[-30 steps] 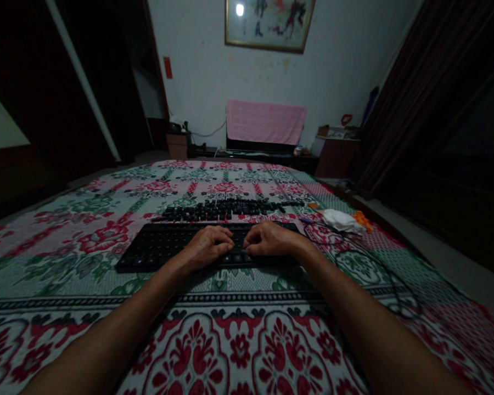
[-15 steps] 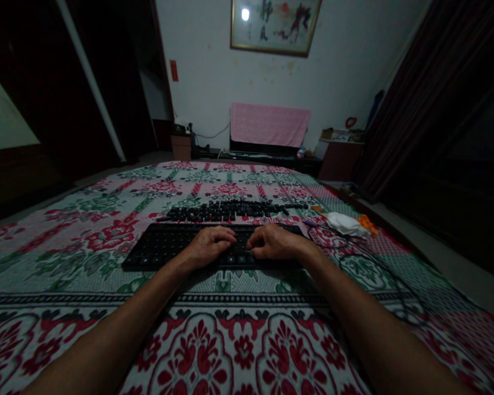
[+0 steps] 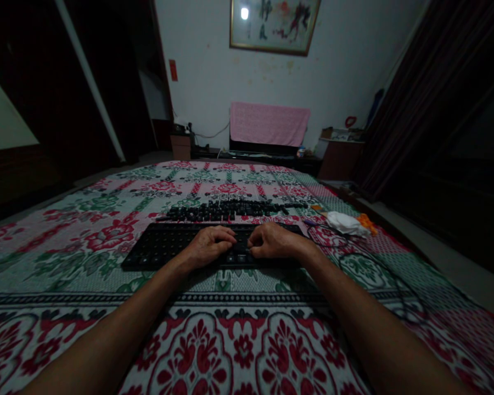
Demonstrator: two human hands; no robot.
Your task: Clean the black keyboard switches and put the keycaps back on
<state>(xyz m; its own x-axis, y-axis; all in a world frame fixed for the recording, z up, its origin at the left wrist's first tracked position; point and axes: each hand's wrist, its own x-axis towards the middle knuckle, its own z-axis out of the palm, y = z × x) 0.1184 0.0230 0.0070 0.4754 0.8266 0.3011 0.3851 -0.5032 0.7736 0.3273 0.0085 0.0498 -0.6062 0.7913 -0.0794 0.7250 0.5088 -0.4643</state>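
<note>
A black keyboard (image 3: 160,247) lies flat on a floral bedspread (image 3: 82,241) in red, green and white. My left hand (image 3: 209,247) and my right hand (image 3: 274,241) rest close together on the front middle of the keyboard. Both have their fingers curled down, fingertips nearly meeting over the keys; what the fingertips hold is hidden. Behind the keyboard, several loose black keycaps (image 3: 226,208) lie in rows on the cover. The light is dim.
A dark cable (image 3: 379,269) loops over the cover to the right of the keyboard. A crumpled white cloth (image 3: 346,222) and a small orange thing (image 3: 367,223) lie near the bed's right edge. At the far wall stands a screen draped in a pink towel (image 3: 269,123).
The view has shifted slightly. Both hands stay on the same spot of the keyboard, with only small finger movement.
</note>
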